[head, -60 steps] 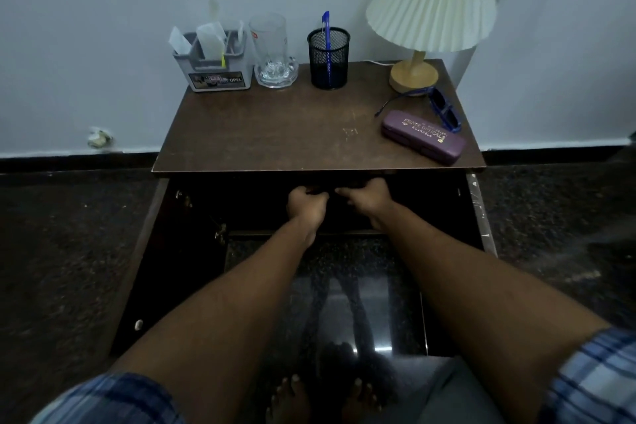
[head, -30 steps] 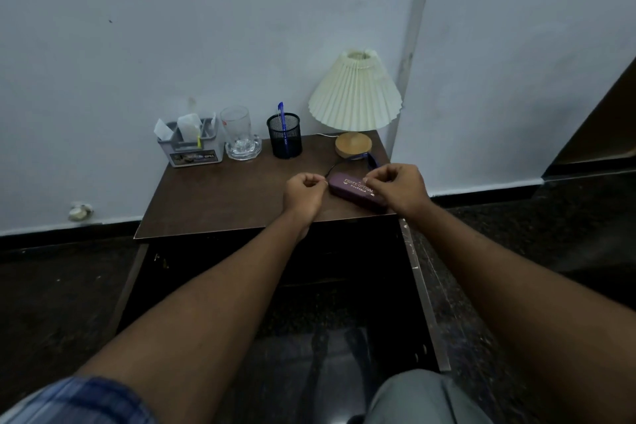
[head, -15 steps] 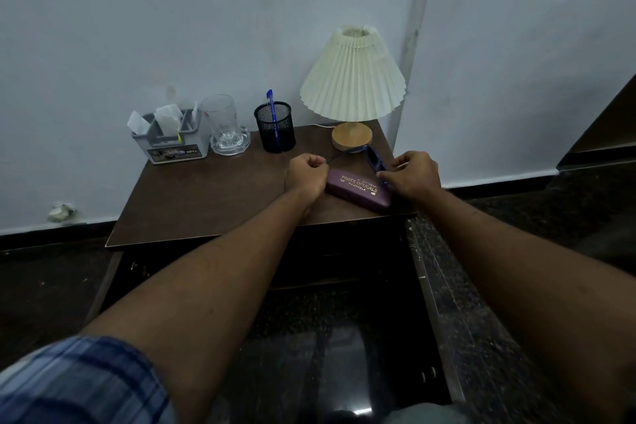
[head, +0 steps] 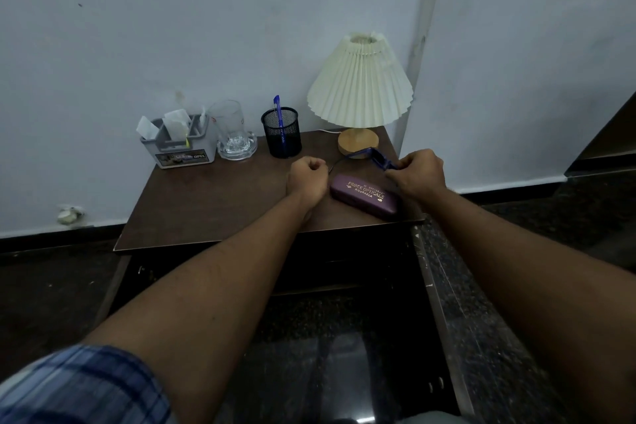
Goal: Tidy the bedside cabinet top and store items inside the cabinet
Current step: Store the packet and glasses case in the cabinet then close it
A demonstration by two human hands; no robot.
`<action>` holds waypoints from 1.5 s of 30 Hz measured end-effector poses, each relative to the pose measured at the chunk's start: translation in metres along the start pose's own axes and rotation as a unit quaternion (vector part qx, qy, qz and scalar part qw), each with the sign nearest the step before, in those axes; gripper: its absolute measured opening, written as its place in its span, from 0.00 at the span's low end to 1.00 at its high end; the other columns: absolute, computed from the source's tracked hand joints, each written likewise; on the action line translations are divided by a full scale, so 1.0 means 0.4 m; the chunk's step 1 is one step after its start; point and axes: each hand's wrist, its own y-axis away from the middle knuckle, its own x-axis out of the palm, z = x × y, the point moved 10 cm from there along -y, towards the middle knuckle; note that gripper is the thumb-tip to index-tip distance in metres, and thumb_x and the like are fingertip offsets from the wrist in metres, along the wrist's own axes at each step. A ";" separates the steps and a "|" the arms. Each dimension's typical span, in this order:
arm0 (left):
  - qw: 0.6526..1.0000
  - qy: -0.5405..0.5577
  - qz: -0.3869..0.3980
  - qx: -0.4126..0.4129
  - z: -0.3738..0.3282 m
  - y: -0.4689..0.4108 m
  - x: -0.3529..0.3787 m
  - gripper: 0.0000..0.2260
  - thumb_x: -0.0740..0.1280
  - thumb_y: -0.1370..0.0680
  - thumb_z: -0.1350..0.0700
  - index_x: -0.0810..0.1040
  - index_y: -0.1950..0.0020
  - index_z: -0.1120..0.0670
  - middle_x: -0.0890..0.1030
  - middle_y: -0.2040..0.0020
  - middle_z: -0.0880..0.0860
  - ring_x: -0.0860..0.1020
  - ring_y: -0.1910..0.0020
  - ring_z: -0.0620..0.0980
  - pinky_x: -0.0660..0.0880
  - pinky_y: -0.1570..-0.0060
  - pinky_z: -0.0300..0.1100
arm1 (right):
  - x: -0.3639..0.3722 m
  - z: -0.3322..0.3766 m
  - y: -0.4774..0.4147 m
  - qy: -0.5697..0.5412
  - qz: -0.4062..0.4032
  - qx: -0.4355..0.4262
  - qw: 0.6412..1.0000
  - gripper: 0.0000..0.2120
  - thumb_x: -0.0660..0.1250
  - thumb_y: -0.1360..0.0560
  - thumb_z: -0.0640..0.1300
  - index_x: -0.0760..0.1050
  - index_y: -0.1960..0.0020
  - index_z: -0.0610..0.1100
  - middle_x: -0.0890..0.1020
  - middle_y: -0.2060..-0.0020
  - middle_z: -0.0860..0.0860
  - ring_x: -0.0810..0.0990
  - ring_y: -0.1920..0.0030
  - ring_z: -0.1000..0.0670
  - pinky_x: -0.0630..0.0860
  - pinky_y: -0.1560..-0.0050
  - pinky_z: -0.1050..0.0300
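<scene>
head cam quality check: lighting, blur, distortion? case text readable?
Head view: dim, flat room light with a cool cast; the open cabinet interior is nearly black. Wide-angle bending bows the wall corner and stretches the forearms. The plaid sleeve is smeared at the bottom left edge. The gold print on the purple glasses case is legible, and both the left hand and the right hand are sharp.

- Left hand [head: 306, 179] is curled into a loose fist, knuckles up, forearm running back toward 7 o'clock.
- Right hand [head: 418, 175] sits at its 3 o'clock, fingers pinched closed, forearm trailing toward 4 o'clock.
</scene>
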 end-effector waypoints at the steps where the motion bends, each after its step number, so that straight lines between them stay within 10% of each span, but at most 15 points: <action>1: 1.000 0.004 -0.006 0.001 0.002 -0.001 -0.013 0.09 0.66 0.24 0.58 0.84 0.48 0.52 0.86 0.50 0.52 0.83 0.48 0.53 0.78 0.44 0.45 | -0.010 0.006 0.005 -0.009 -0.006 -0.002 1.000 0.09 0.77 0.33 0.44 0.84 0.60 0.37 0.84 0.65 0.45 0.83 0.61 0.47 0.81 0.63 0.51; 11: 0.996 0.051 0.019 0.073 -0.048 0.043 -0.155 0.10 0.72 0.27 0.64 0.84 0.52 0.49 0.86 0.53 0.54 0.84 0.54 0.52 0.82 0.46 0.50 | -0.024 0.109 0.099 -0.132 0.060 -0.051 0.988 0.05 0.79 0.31 0.42 0.84 0.60 0.44 0.86 0.65 0.44 0.82 0.69 0.51 0.85 0.56 0.47; 16: 0.986 0.057 0.010 0.157 -0.146 0.123 -0.250 0.12 0.75 0.27 0.67 0.85 0.45 0.61 0.85 0.56 0.57 0.81 0.59 0.45 0.80 0.52 0.35 | -0.007 0.169 0.151 -0.149 0.103 -0.082 0.980 0.03 0.78 0.29 0.43 0.85 0.57 0.44 0.87 0.63 0.46 0.87 0.59 0.43 0.83 0.49 0.39; 22: 0.974 -0.009 0.001 0.228 -0.204 0.184 -0.337 0.07 0.76 0.26 0.61 0.87 0.49 0.55 0.86 0.58 0.49 0.81 0.62 0.39 0.76 0.59 0.26 | 0.013 0.253 0.224 -0.162 0.143 -0.097 0.972 0.02 0.75 0.25 0.40 0.84 0.54 0.42 0.87 0.58 0.40 0.81 0.66 0.50 0.83 0.58 0.55; 28: 0.956 -0.068 -0.018 0.285 -0.240 0.211 -0.395 0.07 0.75 0.25 0.59 0.87 0.48 0.55 0.87 0.55 0.50 0.84 0.59 0.40 0.82 0.51 0.36 | 0.032 0.333 0.275 -0.206 0.169 -0.105 0.958 0.08 0.74 0.25 0.38 0.81 0.49 0.34 0.86 0.62 0.44 0.85 0.68 0.55 0.81 0.65 0.62; 33: 0.933 -0.131 -0.013 0.336 -0.257 0.241 -0.396 0.10 0.75 0.25 0.58 0.86 0.45 0.56 0.88 0.52 0.52 0.85 0.57 0.43 0.83 0.50 0.43 | 0.035 0.401 0.298 -0.220 0.160 -0.125 0.954 0.07 0.74 0.25 0.39 0.84 0.51 0.35 0.86 0.57 0.38 0.88 0.57 0.40 0.85 0.56 0.51; 45: 0.918 -0.186 -0.033 0.348 -0.236 0.268 -0.383 0.07 0.74 0.27 0.55 0.86 0.50 0.52 0.87 0.58 0.48 0.83 0.61 0.42 0.80 0.58 0.40 | 0.050 0.468 0.362 -0.283 0.211 -0.104 0.930 0.14 0.75 0.25 0.45 0.82 0.48 0.33 0.87 0.57 0.39 0.83 0.64 0.46 0.83 0.60 0.56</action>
